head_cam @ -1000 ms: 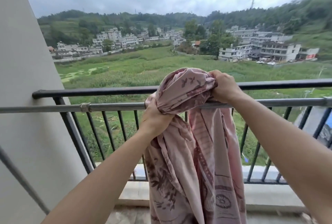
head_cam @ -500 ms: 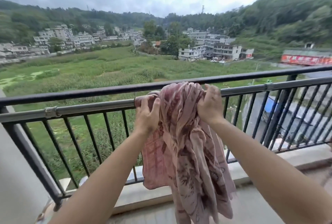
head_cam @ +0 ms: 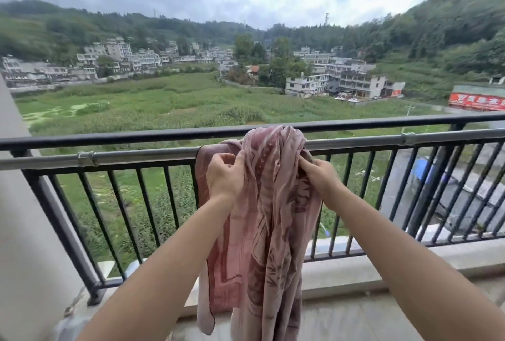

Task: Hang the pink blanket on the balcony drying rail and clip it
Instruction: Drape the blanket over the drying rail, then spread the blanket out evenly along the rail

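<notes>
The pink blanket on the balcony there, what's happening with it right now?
A person is hanging the pink blanket over the silver drying rail just inside the black balcony railing. It is draped but bunched at the top. The left hand and right hand grip the fabric just below the rail. No clip is visible.

Both bare arms outstretched, left hand [head_cam: 224, 176] fingers pinched closed, right hand [head_cam: 319, 176] fingers gripping shut
</notes>
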